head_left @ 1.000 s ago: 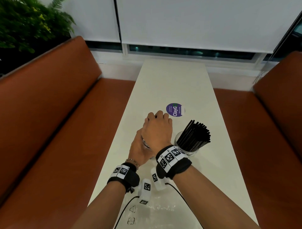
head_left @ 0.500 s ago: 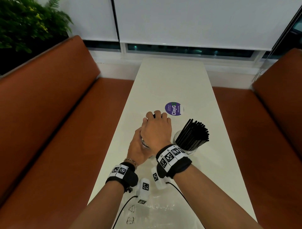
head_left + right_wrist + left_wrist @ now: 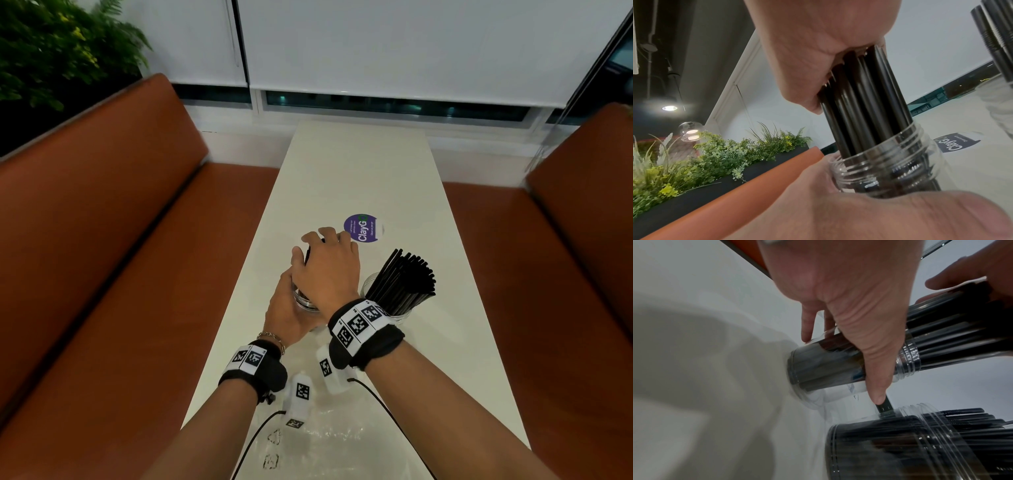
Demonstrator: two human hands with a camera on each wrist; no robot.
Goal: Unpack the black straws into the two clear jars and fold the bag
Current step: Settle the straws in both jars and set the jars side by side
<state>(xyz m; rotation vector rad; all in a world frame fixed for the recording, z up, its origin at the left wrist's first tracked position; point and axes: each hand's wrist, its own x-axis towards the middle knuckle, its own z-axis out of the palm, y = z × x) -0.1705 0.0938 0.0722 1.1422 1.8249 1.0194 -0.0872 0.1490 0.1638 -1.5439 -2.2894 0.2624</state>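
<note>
My left hand (image 3: 291, 308) grips a clear jar (image 3: 306, 301) standing on the white table (image 3: 359, 171); its fingers wrap the jar's side (image 3: 830, 363). My right hand (image 3: 329, 263) grips a bundle of black straws (image 3: 863, 100) from above, with their lower ends inside the jar's threaded mouth (image 3: 885, 155). To the right stands a second clear jar (image 3: 371, 284) with a fan of black straws (image 3: 404, 277) leaning right. The clear plastic bag (image 3: 329, 442) lies flat at the near table edge, under my forearms.
A round purple sticker (image 3: 363, 228) lies on the table beyond my hands. Brown bench seats (image 3: 102, 257) flank the table on both sides. A planter with green foliage (image 3: 51, 51) sits behind the left bench. White blinds close off the far end.
Both hands stay at the left jar; the right hand has pressed the straw bundle slightly lower. The head view has shifted a little.
</note>
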